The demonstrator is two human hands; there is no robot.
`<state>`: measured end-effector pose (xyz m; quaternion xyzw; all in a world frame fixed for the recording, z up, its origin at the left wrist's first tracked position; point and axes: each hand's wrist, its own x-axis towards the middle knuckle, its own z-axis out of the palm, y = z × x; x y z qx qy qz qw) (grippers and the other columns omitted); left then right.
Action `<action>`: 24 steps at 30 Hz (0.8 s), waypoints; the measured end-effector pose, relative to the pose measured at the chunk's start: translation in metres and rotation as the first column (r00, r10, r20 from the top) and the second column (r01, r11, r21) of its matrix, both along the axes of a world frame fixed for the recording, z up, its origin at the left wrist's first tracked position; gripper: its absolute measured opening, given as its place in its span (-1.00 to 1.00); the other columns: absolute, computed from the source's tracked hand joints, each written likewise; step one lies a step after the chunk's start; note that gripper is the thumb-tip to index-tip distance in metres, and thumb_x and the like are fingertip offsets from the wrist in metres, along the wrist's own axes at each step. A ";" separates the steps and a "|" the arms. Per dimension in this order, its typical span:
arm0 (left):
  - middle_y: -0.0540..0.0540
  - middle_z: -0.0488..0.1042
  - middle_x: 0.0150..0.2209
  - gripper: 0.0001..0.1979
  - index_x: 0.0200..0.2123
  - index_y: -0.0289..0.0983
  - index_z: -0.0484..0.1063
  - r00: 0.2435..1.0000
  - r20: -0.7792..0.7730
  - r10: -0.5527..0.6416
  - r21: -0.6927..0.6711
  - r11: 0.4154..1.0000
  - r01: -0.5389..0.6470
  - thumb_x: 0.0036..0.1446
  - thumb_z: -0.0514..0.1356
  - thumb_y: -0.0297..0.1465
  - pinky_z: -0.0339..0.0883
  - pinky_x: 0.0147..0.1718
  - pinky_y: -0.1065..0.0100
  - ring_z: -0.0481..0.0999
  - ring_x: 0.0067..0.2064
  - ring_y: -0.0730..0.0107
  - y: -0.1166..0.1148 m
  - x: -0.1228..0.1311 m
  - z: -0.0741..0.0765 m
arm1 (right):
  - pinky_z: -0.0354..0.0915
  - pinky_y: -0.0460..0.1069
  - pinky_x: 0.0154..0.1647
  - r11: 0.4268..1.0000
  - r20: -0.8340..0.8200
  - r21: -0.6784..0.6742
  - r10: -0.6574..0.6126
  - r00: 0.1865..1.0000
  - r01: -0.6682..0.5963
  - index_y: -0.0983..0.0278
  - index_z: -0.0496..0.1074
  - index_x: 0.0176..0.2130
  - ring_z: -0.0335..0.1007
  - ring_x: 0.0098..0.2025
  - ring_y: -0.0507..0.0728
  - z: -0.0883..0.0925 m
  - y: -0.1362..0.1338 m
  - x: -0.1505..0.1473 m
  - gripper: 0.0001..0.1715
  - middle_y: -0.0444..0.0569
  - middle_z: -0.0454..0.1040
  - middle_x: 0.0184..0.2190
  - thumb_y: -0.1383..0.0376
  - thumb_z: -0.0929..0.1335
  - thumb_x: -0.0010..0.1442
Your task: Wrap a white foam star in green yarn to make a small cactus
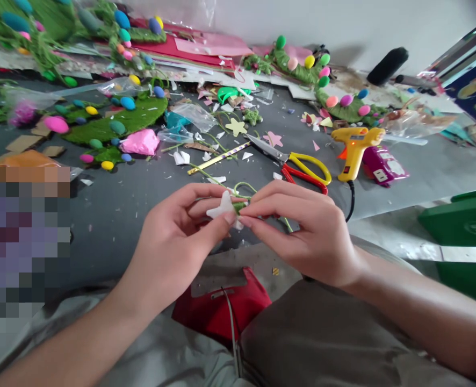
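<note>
Head view: white star (pixel 219 208), one tip pointed frame-upward, is pinched by left fingers (pixel 216 230); green piece (pixel 238 206), long axis roughly crosswise, is gripped by right fingers (pixel 276 206).

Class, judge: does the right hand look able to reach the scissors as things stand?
Probably yes: the scissors lie just beyond the right hand with nothing visible on top, though its fingers are pinching a green piece.

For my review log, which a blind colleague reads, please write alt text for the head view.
A person's left hand holds a white star while the right hand touches a small green piece next to it, at a cluttered dark table. Beyond the hands lie scissors, a yellow glue gun, small scraps and green decorations with colorful egg shapes.
</note>
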<state>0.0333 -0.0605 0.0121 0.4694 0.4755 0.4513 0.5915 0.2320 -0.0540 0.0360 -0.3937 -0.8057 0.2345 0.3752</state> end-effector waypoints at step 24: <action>0.04 0.56 -0.19 -0.74 -0.07 -0.12 0.62 0.882 0.438 -0.173 -0.134 0.958 0.255 0.17 0.38 -0.49 0.49 -0.42 0.61 0.53 -0.38 0.60 0.000 -0.008 0.007 | 0.41 -0.05 -0.30 0.779 -0.569 -0.540 -0.059 0.820 -0.319 0.27 0.62 -0.30 0.47 -0.31 0.02 -0.003 0.000 -0.002 -0.90 -0.08 0.58 -0.32 0.42 0.55 0.12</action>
